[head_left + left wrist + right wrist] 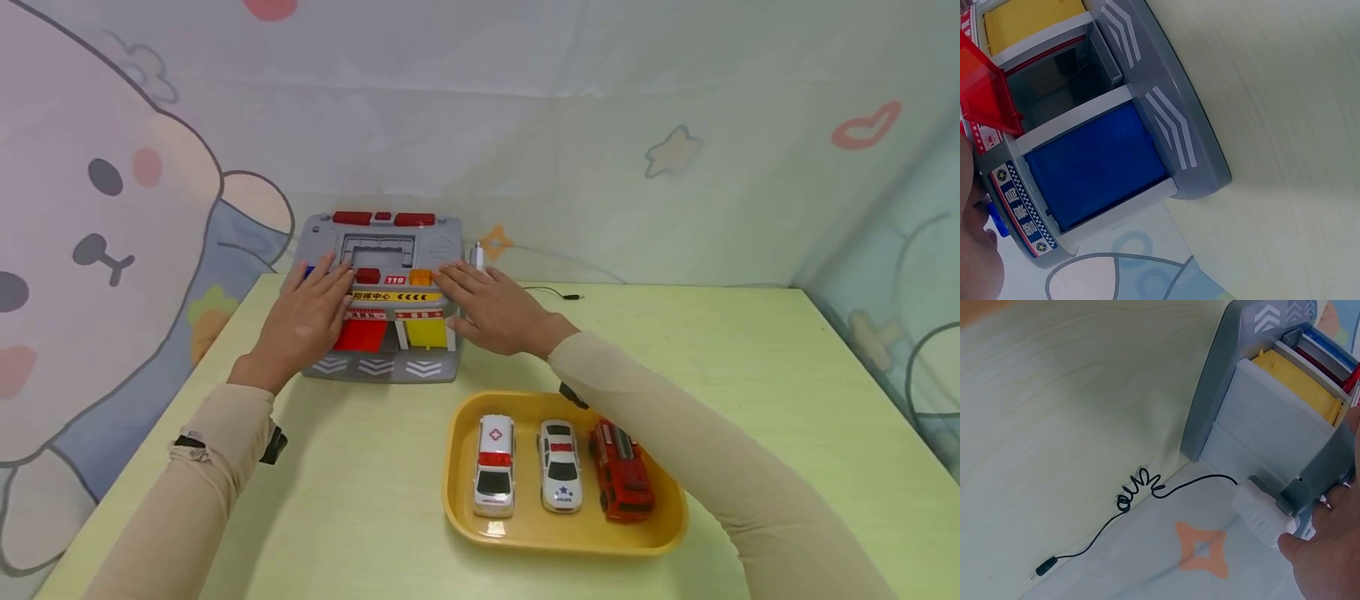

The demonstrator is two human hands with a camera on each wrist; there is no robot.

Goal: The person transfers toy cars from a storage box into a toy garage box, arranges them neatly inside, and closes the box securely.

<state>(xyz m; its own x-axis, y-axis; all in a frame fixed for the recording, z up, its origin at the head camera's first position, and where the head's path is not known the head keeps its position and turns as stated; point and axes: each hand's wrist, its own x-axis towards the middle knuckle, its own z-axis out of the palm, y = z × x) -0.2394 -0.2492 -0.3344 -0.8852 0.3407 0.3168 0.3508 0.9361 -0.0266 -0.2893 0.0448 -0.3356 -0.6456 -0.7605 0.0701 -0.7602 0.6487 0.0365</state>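
A grey toy garage (382, 297) with Chinese lettering stands by the back wall. My left hand (302, 321) rests on its top left side, fingers straight. On the top right side lies my right hand (501, 310), its fingers also stretched out. In the left wrist view, the blue door (1097, 165) is down, while the red door (988, 87) is swung out over a dark bay. A yellow door (1297, 384) covers the bay nearest my right hand. Beside my right thumb, a white handset-like piece (1264, 511) hangs at the garage's side with a black coiled cord (1141, 480).
In front, a yellow tray (562, 546) holds a toy ambulance (493, 467), a toy police car (560, 467) and a red toy fire truck (622, 475). My right forearm passes over its far right corner. A cartoon-printed cloth (525, 133) hangs behind the table.
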